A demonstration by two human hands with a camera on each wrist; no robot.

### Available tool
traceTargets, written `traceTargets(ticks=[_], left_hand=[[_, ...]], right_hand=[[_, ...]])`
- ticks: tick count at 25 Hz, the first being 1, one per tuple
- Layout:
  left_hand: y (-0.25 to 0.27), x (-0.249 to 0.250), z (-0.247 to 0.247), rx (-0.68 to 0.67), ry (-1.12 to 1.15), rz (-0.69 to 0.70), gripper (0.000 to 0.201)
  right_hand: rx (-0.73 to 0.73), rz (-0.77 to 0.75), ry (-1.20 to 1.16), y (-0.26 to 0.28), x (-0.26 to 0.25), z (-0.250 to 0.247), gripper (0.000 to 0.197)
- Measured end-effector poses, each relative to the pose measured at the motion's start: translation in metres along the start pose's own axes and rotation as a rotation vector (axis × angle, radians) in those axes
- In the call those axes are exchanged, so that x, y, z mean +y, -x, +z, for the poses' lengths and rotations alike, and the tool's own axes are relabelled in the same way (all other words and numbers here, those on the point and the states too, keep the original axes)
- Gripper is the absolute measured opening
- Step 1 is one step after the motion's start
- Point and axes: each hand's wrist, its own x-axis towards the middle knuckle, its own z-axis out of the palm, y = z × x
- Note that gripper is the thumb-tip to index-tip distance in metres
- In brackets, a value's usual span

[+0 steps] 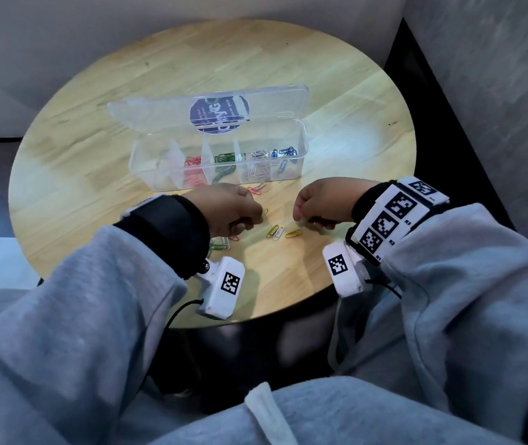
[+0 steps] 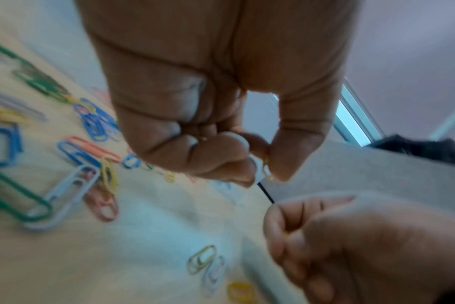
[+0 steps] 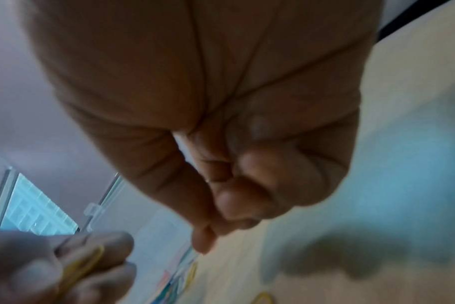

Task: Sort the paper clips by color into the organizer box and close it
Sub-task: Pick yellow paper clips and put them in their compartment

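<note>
The clear organizer box (image 1: pixel 160 175) stands open mid-table, its lid (image 1: pixel 160 109) raised behind it. Red, green, white and blue clips lie in separate compartments. My left hand (image 1: pixel 250 220) (image 2: pixel 262 174) hovers in front of the box, and its thumb and fingers pinch yellow paper clips (image 2: pixel 267 171) (image 3: pixel 85 263). Opposite it, my right hand (image 1: pixel 304 216) (image 3: pixel 213 226) is curled; a thin pale wire (image 3: pixel 207 181) shows between thumb and forefinger. Loose yellow clips (image 1: pixel 293 233) and a white clip (image 1: pixel 278 233) lie between the hands.
Mixed loose clips (image 2: pixel 73 191) in green, blue, pink, white and yellow are scattered on the round wooden table (image 1: pixel 127 91) under and left of my left hand. A red and a white clip (image 1: pixel 258 187) lie against the box front. Grey walls stand behind and to the right.
</note>
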Motion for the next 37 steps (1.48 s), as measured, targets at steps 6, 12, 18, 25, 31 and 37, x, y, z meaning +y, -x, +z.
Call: traceTargets(ticks=[6, 12, 18, 25, 31, 37], left_hand=[[-0.001, 0.001, -0.001, -0.011, 0.305, -0.036, 0.027], [-0.003, 0.002, 0.000, -0.068, 0.298, -0.141, 0.030], [-0.009, 0.010, 0.012, 0.055, -0.162, -0.109, 0.021], [-0.014, 0.012, 0.033, 0.134, -0.846, 0.040, 0.017], [-0.021, 0.008, 0.036, 0.127, -0.874, -0.006, 0.017], [-0.016, 0.004, 0.026, 0.166, -0.848, -0.067, 0.021]], right_hand=[[0.096, -0.001, 0.272, 0.005, 0.000, 0.011, 0.015], [0.072, -0.035, 0.342, -0.002, -0.003, 0.019, 0.010], [0.050, -0.035, 0.316, 0.001, -0.005, 0.007, 0.011], [0.094, -0.075, 0.117, 0.003, 0.000, -0.012, 0.017], [0.096, -0.103, -0.009, -0.001, 0.001, -0.010, 0.015], [0.074, -0.097, -0.028, -0.002, -0.002, -0.007, 0.015]])
